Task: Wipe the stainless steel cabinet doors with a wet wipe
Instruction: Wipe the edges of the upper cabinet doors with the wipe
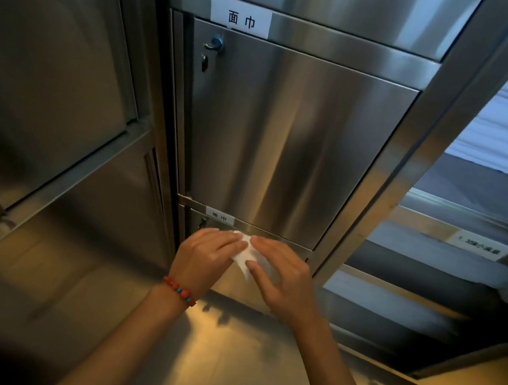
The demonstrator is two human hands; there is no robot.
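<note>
A tall stainless steel cabinet door point(287, 144) fills the middle of the view, with a lock and key point(215, 46) at its upper left and a white paper label point(241, 19) above it. A white wet wipe point(247, 255) is pinched between both hands, low in front of the lower door point(274, 246). My left hand point(205, 256), with a red bead bracelet at the wrist, grips its left edge. My right hand point(278, 277) holds its right side, and its fingers cover part of the wipe.
Another steel cabinet point(47, 73) stands at the left, angled toward me. An open steel shelf rack point(458, 246) with folded white linen is at the right. The shiny floor point(235, 357) lies below.
</note>
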